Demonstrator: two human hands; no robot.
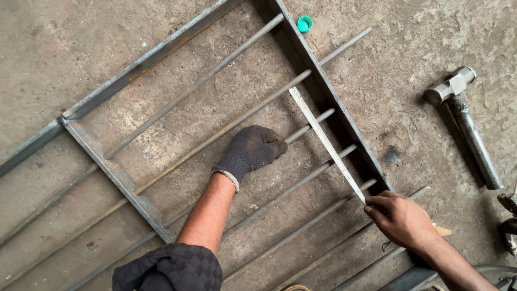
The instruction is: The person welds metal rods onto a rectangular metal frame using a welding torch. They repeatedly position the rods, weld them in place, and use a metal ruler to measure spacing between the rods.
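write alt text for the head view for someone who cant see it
Looking down, a gloved left hand grips a round rod of a steel grille frame lying on concrete, while the bare right hand lays a flat metal ruler across the rods. A sledgehammer lies to the right.

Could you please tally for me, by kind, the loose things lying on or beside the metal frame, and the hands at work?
Steel ruler: 1, lying across the rods, right hand at its near end
Hammer: 1, on the concrete floor
Green bottle cap: 1
Hands: 2, the left hand gloved and gripping a rod
Total: 5
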